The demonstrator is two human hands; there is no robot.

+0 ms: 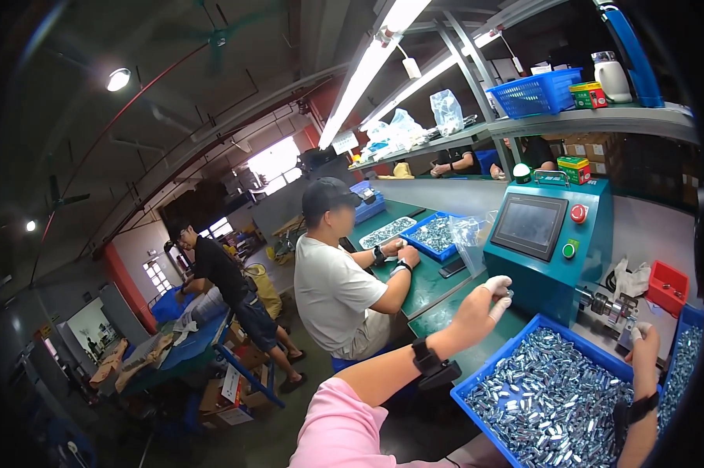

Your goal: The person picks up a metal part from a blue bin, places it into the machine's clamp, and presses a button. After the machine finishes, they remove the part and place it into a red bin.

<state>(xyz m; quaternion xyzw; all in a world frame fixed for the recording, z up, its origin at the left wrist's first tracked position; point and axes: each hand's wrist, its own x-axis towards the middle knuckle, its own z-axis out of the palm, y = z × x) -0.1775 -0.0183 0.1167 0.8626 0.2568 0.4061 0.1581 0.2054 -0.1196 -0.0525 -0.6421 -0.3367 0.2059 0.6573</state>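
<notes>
My left hand is raised in front of the teal machine, white covers on its fingertips. Thumb and fingers close on a small metal part, only partly visible. To the right, my right hand is at the machine's metal spindle, also with covered fingertips. Its fingers are pressed together beside the spindle end; what they grip is too small to make out. Below both hands lies a blue tray heaped with shiny, short metal pieces.
A red bin and a white cloth glove lie beyond the spindle. Another blue tray stands at far right. A co-worker sits left of me by a blue parts tray. An overhead shelf carries baskets and boxes.
</notes>
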